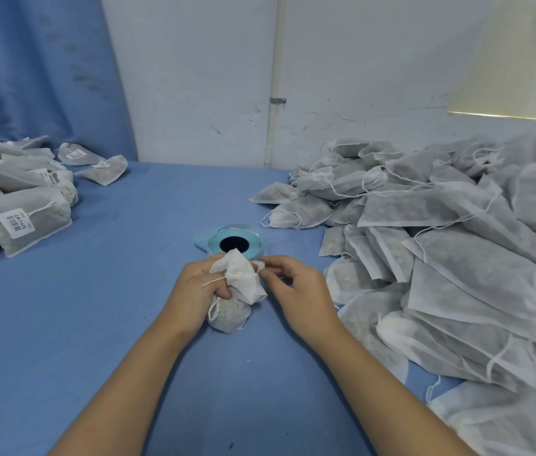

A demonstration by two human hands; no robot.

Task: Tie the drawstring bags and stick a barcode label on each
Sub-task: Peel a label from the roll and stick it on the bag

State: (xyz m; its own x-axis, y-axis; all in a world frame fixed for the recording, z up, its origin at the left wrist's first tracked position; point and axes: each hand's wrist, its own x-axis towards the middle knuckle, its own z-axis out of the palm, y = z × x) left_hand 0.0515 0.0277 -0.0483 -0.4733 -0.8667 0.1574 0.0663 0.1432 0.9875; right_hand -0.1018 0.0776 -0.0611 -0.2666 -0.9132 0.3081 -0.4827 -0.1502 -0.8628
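Note:
A small white drawstring bag stands on the blue table in front of me, its neck bunched upward. My left hand grips the bag's neck, with a loop of white string over its fingers. My right hand is beside the bag's top, its fingertips pinching at a small white piece next to the gathered cloth; what it pinches is too small to tell. Just behind the hands lies the label roll, pale blue with a black core.
A large heap of untied bags with loose strings fills the right side of the blue table. A pile of tied bags bearing barcode labels lies at the left. A white wall and a blue curtain stand behind.

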